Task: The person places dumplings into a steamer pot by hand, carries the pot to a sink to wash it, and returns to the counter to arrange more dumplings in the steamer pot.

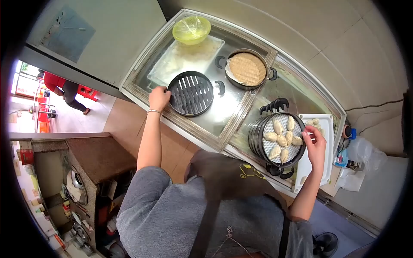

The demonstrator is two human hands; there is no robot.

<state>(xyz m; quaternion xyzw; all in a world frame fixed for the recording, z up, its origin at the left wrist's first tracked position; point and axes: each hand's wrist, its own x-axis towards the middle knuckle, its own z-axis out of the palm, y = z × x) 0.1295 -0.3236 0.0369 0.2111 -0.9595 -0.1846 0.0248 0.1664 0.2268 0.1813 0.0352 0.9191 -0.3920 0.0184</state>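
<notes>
My left hand (159,99) is closed on the left side of a round black steamer tray (191,93) with a slotted bottom, where its handle is hidden. My right hand (315,144) is at the right rim of a stack of black steamer trays (257,135), its fingers loosely bent and apart, with nothing visible in them. On the top tray's white mesh liner (270,128) lie several pale pleated dumplings (282,140). Right of the stack, partly behind my right hand, is a white rectangular tray (328,129) with more dumplings (316,122) at its far end.
A glass-topped chest freezer (223,109) bears these things. At its back stands a steamer tray with a tan woven liner (247,69), near a plastic-wrapped yellow-green bowl (192,30). Plastic bags (365,152) lie far right. A person in red (56,81) is beyond the doorway.
</notes>
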